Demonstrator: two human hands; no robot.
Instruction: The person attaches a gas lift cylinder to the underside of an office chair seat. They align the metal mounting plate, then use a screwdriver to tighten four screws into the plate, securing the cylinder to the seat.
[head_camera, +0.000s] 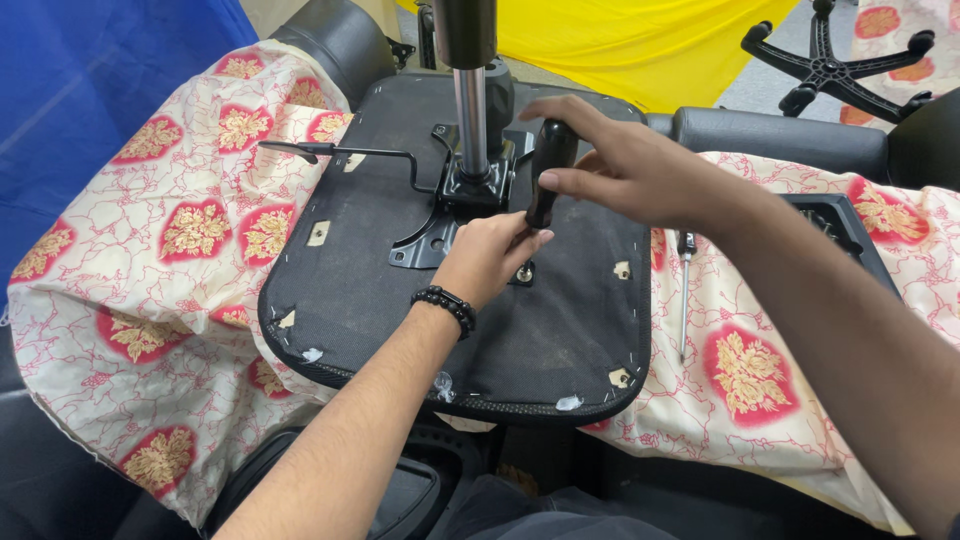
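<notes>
Left hand (487, 258): curled into a loose fist low around the shaft of the screwdriver (545, 175), steadying its tip; a beaded black bracelet (447, 306) sits on the wrist behind it.
Right hand (620, 165): just above and to the right of the left one, fingers wrapped around the screwdriver's black handle, thumb along its near side.
Screwdriver: held upright between both hands, tip down at a bolt (523, 271) just right of the left knuckles.
Seat underside (400, 310): black fabric pan lying upturned beneath both hands.
Mounting plate (440, 225): black metal, just beyond the left hand, with the chrome gas cylinder (471, 120) rising from it and a lever (340, 152) reaching off left.
Spare screwdriver (684, 290): lying on the patterned cloth (180, 240), below the right forearm.
Step in hand: seemingly driving a plate bolt.
Next move: probably a firm downward press and a twist from the right wrist, the tip kept seated.
</notes>
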